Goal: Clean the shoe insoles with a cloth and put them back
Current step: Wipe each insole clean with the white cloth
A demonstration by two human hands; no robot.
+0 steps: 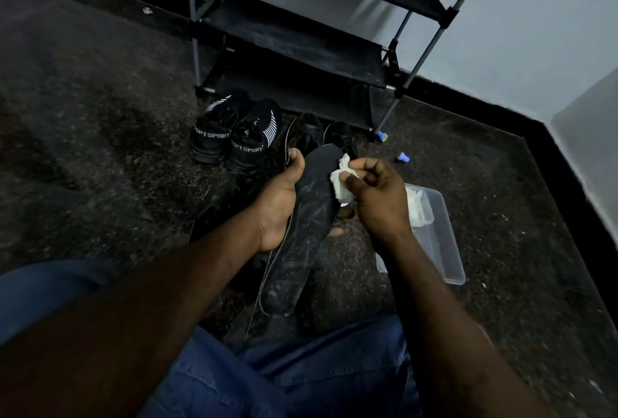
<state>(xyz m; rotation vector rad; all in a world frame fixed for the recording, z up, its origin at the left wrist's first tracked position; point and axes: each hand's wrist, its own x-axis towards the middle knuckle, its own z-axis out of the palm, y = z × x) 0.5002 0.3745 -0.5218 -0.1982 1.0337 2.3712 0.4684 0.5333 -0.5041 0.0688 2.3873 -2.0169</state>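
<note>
My left hand (279, 198) grips a dark, dusty insole (316, 193) along its left edge, holding it up over the floor. My right hand (378, 197) pinches a crumpled white cloth (341, 180) and holds it against the insole's right edge near the toe end. A second dark insole (287, 280) lies on the floor below the held one. Two black shoes (321, 136) stand just beyond the hands, partly hidden by them. Another dark shoe (220, 203) lies under my left forearm.
A pair of black sport sneakers (234, 136) stands at the left of the shoes. A black shoe rack (294, 49) stands against the wall. A clear plastic tub (438, 237) holding white cloth sits to the right. Two small blue caps (403, 157) lie on the dark carpet.
</note>
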